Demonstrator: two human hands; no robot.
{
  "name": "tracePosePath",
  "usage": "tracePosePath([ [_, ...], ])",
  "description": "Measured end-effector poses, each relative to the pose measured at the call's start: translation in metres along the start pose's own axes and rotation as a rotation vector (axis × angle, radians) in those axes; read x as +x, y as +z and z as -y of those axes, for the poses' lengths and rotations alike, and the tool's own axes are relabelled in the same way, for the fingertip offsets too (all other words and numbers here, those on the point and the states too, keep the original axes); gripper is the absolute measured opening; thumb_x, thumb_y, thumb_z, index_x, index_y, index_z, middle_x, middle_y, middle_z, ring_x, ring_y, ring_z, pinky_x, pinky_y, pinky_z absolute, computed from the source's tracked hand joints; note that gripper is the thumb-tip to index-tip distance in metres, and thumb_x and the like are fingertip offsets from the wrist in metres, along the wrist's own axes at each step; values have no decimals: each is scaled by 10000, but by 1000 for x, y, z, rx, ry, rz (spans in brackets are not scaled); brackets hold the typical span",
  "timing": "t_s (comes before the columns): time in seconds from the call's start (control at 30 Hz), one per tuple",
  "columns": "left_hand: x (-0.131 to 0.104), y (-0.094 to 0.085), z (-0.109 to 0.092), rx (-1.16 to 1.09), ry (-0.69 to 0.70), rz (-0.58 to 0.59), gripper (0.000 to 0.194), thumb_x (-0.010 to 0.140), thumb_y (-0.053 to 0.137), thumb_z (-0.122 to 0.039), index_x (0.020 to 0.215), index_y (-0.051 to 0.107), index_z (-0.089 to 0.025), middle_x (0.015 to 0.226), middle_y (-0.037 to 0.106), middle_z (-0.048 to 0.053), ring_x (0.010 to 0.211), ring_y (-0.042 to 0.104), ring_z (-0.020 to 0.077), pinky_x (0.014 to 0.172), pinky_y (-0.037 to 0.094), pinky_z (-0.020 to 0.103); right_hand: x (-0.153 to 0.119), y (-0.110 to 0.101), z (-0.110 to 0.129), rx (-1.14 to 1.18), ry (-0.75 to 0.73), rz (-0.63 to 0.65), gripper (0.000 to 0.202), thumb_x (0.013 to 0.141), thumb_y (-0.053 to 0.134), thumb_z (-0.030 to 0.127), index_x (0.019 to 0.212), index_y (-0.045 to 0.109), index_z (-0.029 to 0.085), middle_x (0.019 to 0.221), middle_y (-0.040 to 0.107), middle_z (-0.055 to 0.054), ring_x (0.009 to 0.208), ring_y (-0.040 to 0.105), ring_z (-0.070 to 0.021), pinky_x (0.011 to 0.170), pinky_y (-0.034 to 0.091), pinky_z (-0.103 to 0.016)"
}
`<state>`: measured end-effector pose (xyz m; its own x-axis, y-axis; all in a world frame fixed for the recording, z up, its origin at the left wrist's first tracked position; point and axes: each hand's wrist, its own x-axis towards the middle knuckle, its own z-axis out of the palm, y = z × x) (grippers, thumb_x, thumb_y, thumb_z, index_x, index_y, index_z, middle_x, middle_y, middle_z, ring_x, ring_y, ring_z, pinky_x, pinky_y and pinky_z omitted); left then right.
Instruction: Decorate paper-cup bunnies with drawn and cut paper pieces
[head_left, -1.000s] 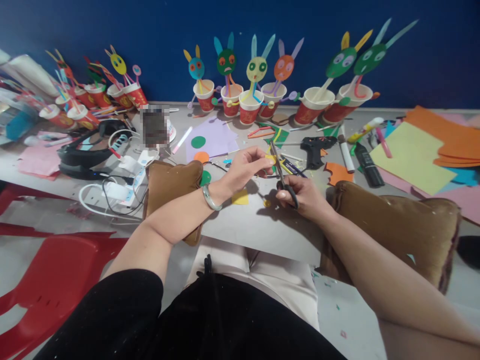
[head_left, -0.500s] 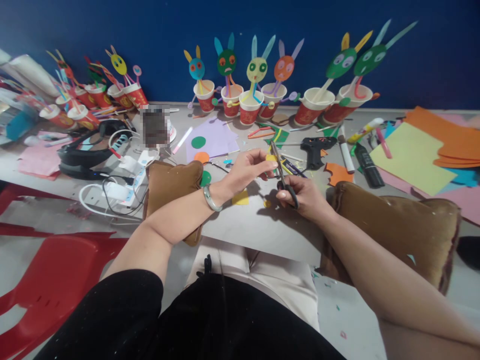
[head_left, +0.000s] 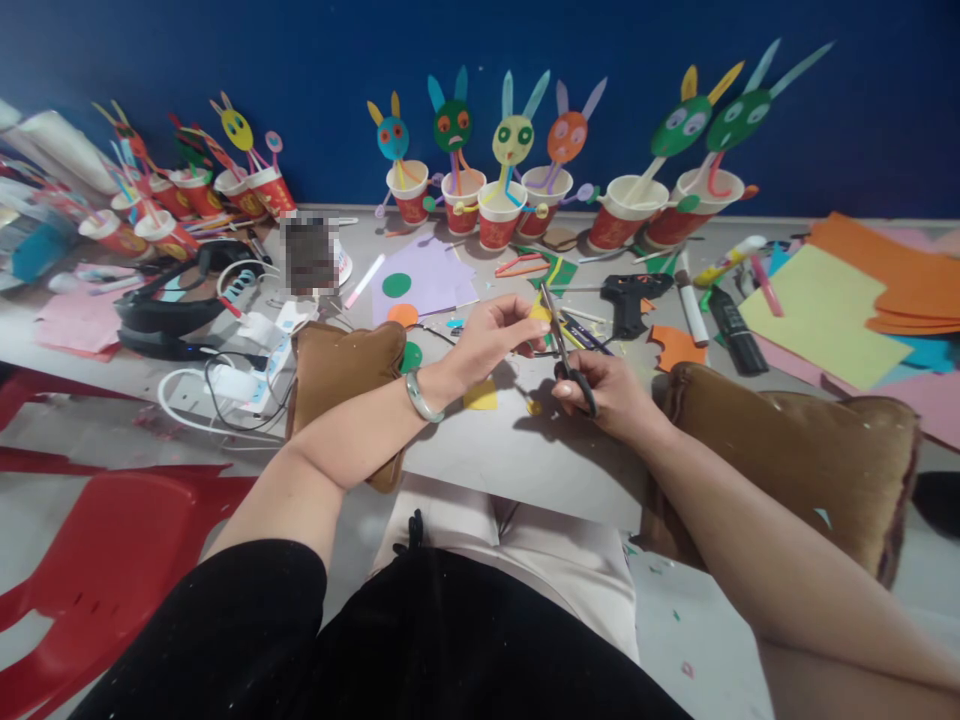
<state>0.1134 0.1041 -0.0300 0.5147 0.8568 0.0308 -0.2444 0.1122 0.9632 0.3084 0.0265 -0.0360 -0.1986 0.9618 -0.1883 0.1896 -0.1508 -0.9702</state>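
Note:
My left hand [head_left: 499,340], with a bangle at the wrist, pinches a small piece of yellow paper [head_left: 539,314] above the table. Fingers wrapped round black handles, my right hand [head_left: 600,390] holds the scissors [head_left: 561,345], whose blades point away from me and touch the yellow paper. Beneath the hands, a yellow paper square [head_left: 481,395] and a small yellow cutting [head_left: 533,408] lie on the table [head_left: 510,455]. Left of my left hand are green circles [head_left: 397,285] and an orange one [head_left: 403,316].
Paper cups [head_left: 502,215] with paper-faced figures stand along the blue wall. Brown cushions [head_left: 795,450] flank my arms. A black glue gun [head_left: 634,305], markers [head_left: 691,310] and coloured sheets [head_left: 832,310] lie right. Cables and a headset [head_left: 169,315] lie left, near a red chair [head_left: 127,570].
The scissor blades have shifted slightly at the yellow paper, and the paper's angle differs a little. Both hands keep nearly the same place.

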Motion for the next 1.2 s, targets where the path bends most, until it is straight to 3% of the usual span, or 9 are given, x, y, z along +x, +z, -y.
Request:
tracePosePath([
  [0.47,0,1,-2,-15,3,-19,593,711,979,-620,795,541,-228,693,685,-51,684,687,107,679,551,278,-1,2,3,-2,3,-18,758,573,963,854,646,496,261,489,554,17,473,427,-120,477,307,-288],
  [0.97,0,0,-2,-9,0,-20,585,730,968,-624,799,544,-227,695,678,-47,681,681,108,678,543,274,0,0,-1,-10,-4,-6,695,648,968,775,674,503,259,507,562,12,487,431,-126,485,302,-285],
  [1.2,1,0,0,0,-5,5,584,731,960,-625,768,531,-230,672,672,-43,658,655,105,681,550,282,1,0,-2,7,5,0,711,608,987,778,681,517,249,517,567,15,497,434,-114,493,301,-271],
])
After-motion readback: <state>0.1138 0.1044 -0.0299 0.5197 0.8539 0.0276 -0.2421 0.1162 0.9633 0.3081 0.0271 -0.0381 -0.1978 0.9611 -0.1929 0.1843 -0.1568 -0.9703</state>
